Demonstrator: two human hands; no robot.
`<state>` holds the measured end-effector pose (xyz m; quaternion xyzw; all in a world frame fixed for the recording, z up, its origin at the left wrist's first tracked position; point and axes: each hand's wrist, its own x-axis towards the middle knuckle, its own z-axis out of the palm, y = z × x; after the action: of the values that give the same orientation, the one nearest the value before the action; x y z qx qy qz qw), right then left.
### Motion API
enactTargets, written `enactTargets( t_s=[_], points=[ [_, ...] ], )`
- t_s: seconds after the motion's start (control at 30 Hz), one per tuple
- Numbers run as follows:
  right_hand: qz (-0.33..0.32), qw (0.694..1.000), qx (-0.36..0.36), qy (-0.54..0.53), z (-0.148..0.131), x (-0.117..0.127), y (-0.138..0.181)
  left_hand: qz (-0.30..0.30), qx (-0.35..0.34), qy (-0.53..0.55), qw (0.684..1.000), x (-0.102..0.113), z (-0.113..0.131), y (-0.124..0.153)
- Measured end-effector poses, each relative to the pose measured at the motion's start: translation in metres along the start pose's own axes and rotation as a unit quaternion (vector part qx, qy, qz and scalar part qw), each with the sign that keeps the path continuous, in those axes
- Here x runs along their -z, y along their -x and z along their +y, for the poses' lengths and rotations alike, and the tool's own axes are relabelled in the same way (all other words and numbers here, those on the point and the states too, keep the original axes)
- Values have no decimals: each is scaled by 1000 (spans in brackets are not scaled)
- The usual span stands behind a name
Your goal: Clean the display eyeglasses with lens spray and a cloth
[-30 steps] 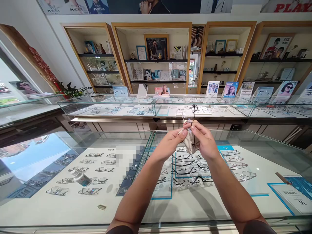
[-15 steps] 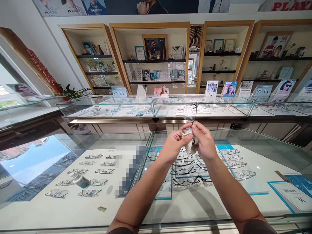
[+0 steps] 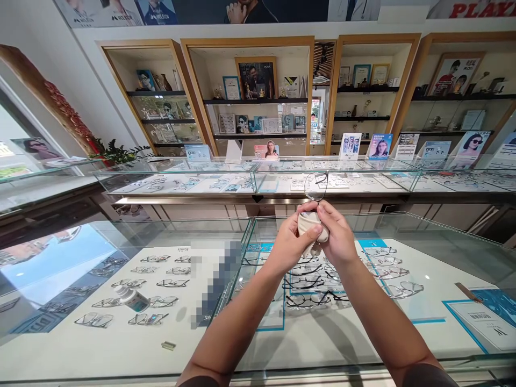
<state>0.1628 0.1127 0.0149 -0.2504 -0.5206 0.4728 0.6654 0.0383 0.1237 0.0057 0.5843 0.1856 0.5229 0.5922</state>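
Note:
Above the glass counter, my two hands meet around a pair of thin-rimmed eyeglasses (image 3: 316, 186) held on end, one lens and a dark temple arm showing above the fingers. My left hand (image 3: 293, 239) is closed on a cream cleaning cloth (image 3: 309, 227), its thumb pressing the cloth over the lower lens, which is covered. The fingers of my right hand (image 3: 337, 231) pinch the eyeglasses near the middle of the frame. Below the hands, several dark-framed glasses (image 3: 304, 282) lie in rows inside the showcase.
A white bottle (image 3: 132, 298) and a small metallic piece (image 3: 168, 345) rest on the left part of the counter (image 3: 121, 360). More glasses (image 3: 161, 301) lie in the left showcase. At the right is a blue-edged card (image 3: 484, 325). Another glass showcase (image 3: 226, 185) stands across the aisle.
The cloth has shifted and is now bunched wider over the lower lens, with less hanging down. The eyeglasses have turned slightly, and my left thumb has slid a little to the right.

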Motion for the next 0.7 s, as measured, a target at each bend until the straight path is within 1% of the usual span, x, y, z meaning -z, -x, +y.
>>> enactTargets(
  t_s=[0.17, 0.27, 0.33, 0.43, 0.5, 0.6, 0.63, 0.7],
  points=[
    [-25, 999, 31, -32, 3, -7, 3, 55, -31, -13, 998, -5, -1, 1],
    [-35, 999, 30, -25, 1, -10, 7, 81, -43, -15, 996, -8, -1, 3],
    [-36, 999, 32, -17, -2, -11, 9, 86, -49, -28, 995, -7, -2, 4],
    [-43, 998, 31, -28, -6, -9, 8, 53, -42, -47, 997, -1, 0, 3],
    [-41, 998, 24, -42, -7, -7, 6, 7, -26, -46, 999, 6, 5, 2],
    [-17, 998, 10, -54, -6, -4, 3, -64, 0, -41, 997, 14, 15, 0],
    [-9, 998, 4, -54, -5, -3, 2, -77, 6, -45, 996, 16, 18, 0],
    [2, 998, -3, -57, -4, -3, 0, -84, 8, -60, 995, 18, 23, 0]
  ],
)
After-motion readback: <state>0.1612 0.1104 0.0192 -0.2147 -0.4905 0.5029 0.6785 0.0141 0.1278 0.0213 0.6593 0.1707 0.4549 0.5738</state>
